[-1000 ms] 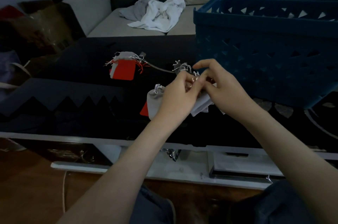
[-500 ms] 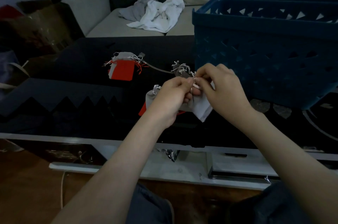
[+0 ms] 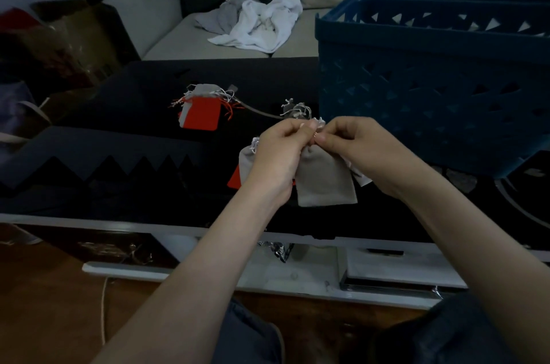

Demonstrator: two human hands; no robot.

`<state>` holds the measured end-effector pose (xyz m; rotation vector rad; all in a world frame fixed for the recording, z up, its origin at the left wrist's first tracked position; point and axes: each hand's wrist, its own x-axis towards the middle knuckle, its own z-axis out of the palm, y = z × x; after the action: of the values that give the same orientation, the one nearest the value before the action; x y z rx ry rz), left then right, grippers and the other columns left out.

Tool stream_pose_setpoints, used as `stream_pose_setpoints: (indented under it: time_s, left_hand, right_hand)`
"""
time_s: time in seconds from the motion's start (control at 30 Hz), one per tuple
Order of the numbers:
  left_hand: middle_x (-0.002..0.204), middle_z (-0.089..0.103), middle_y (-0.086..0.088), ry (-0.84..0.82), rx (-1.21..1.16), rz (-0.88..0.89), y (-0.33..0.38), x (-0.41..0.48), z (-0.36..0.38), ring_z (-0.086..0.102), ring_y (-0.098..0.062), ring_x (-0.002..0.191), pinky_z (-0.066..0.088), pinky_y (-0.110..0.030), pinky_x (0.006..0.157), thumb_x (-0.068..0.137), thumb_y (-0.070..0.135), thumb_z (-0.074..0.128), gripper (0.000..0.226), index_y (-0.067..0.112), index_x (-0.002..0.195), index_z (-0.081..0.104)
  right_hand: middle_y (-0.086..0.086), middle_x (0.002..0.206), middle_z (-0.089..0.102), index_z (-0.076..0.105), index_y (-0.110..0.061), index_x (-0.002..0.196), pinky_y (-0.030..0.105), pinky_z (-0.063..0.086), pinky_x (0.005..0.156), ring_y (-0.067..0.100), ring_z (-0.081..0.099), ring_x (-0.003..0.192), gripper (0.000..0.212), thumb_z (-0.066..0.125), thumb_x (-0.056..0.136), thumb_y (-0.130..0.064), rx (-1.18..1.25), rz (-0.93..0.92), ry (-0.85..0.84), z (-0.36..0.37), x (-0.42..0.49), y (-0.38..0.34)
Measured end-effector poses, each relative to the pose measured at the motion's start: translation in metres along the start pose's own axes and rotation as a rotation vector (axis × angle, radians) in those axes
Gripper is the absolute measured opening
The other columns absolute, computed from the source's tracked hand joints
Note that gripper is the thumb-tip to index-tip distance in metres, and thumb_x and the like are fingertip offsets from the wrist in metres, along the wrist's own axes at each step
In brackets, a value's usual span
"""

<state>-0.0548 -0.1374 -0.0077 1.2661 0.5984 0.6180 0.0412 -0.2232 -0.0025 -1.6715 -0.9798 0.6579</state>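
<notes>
1 grey pouch now hangs, pinched by L hand, R hand

- The tall dark-blue plastic lattice basket stands just beside the right hand, walling off that side.
- Left of the left hand, bare black counter runs out to a black zigzag-edged sheet.
- A heap of red and grey drawstring pouches lies farther back on the left; a small grey knotted pouch sits just beyond both hands.
- Between that heap and the grey cloth pouch that both hands pinch, a strip of bare counter shows.
</notes>
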Motion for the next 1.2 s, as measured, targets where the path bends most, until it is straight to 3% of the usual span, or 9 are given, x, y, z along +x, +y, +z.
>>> stream_pose_setpoints:
  time_s: [0.23, 0.33, 0.43, 0.53, 0.63, 0.83, 0.93, 1.1, 1.2]
  left_hand:
    - [0.062, 0.06, 0.009, -0.186, -0.048, -0.068, 0.005, 0.005, -0.012, 0.051, -0.003, 0.058, 0.04, -0.016, 0.056, 0.096, 0.015, 0.049, 0.031, 0.017, 0.07, 0.066]
    - [0.064, 0.062, 0.004, -0.255, -0.059, -0.041, 0.008, 0.004, -0.015, 0.057, -0.003, 0.059, 0.045, -0.014, 0.051, 0.095, 0.008, 0.047, 0.024, 0.007, 0.076, 0.06]
    - [0.066, 0.065, 0.004, -0.288, 0.035, 0.017, 0.01, 0.004, -0.018, 0.062, -0.002, 0.062, 0.048, -0.012, 0.055, 0.094, 0.004, 0.05, 0.018, 0.003, 0.079, 0.061]
    - [0.076, 0.067, 0.002, -0.265, 0.309, 0.151, 0.007, 0.008, -0.022, 0.063, -0.001, 0.071, 0.047, -0.01, 0.066, 0.09, 0.0, 0.057, 0.012, 0.005, 0.084, 0.065]
    - [0.083, 0.068, -0.001, -0.22, 0.542, 0.261, 0.004, 0.01, -0.023, 0.06, -0.006, 0.078, 0.046, -0.013, 0.072, 0.085, 0.003, 0.066, 0.01, 0.012, 0.083, 0.068]
    - [0.07, 0.059, 0.015, -0.102, 1.008, 0.439, 0.003, 0.009, -0.016, 0.054, -0.003, 0.078, 0.037, -0.034, 0.085, 0.085, 0.023, 0.069, 0.014, 0.03, 0.075, 0.062]
    - [0.069, 0.051, 0.017, -0.04, 1.117, 0.51, 0.002, 0.008, -0.01, 0.047, -0.004, 0.085, 0.022, -0.03, 0.08, 0.088, 0.023, 0.064, 0.009, 0.028, 0.081, 0.06]
    - [0.069, 0.045, 0.019, -0.119, 1.059, 0.563, -0.001, 0.013, -0.013, 0.05, -0.011, 0.088, 0.041, -0.04, 0.092, 0.09, 0.017, 0.062, 0.009, 0.016, 0.097, 0.068]
    - [0.071, 0.047, 0.016, -0.095, 1.171, 0.614, -0.004, 0.015, -0.01, 0.048, -0.014, 0.093, 0.031, -0.03, 0.087, 0.092, 0.017, 0.059, 0.008, 0.015, 0.094, 0.067]
  right_hand:
    - [-0.006, 0.069, 0.056, 0.056, -0.015, 0.072, 0.015, 0.041, 0.068, 0.003, 0.052, 0.069, 0.023, 0.053, 0.095, -0.013, 0.039, -0.034, -0.104, -0.009, -0.003, -0.005]
    - [0.008, 0.077, 0.053, 0.056, -0.013, 0.076, 0.027, 0.038, 0.076, 0.015, 0.048, 0.077, 0.02, 0.051, 0.096, -0.013, 0.009, -0.037, -0.112, -0.012, -0.002, -0.001]
    - [0.01, 0.08, 0.049, 0.057, -0.014, 0.078, 0.031, 0.034, 0.077, 0.018, 0.043, 0.079, 0.019, 0.051, 0.096, -0.014, -0.044, -0.026, -0.113, -0.013, -0.001, 0.001]
    - [-0.003, 0.069, 0.051, 0.058, -0.013, 0.081, 0.011, 0.035, 0.062, -0.003, 0.045, 0.061, 0.016, 0.053, 0.096, -0.016, -0.149, -0.026, -0.089, -0.013, -0.002, 0.003]
    - [-0.009, 0.065, 0.05, 0.059, -0.013, 0.083, 0.007, 0.033, 0.05, -0.007, 0.044, 0.053, 0.014, 0.054, 0.095, -0.017, -0.289, -0.052, -0.036, -0.012, -0.001, 0.004]
    - [-0.013, 0.073, 0.05, 0.055, -0.024, 0.083, 0.035, 0.032, 0.088, 0.012, 0.043, 0.083, 0.012, 0.051, 0.095, -0.025, -0.6, -0.062, 0.031, -0.01, 0.002, 0.006]
    - [-0.017, 0.072, 0.043, 0.054, -0.02, 0.087, 0.033, 0.024, 0.088, 0.013, 0.04, 0.092, 0.011, 0.049, 0.096, -0.022, -0.643, -0.076, 0.074, -0.008, 0.003, 0.005]
    - [-0.019, 0.072, 0.043, 0.053, -0.021, 0.085, 0.032, 0.022, 0.088, 0.012, 0.04, 0.094, 0.011, 0.051, 0.096, -0.025, -0.714, -0.138, 0.123, -0.007, 0.005, 0.009]
    - [-0.014, 0.076, 0.047, 0.054, -0.02, 0.085, 0.036, 0.026, 0.092, 0.016, 0.042, 0.096, 0.011, 0.053, 0.095, -0.025, -0.73, -0.174, 0.135, -0.006, 0.006, 0.011]
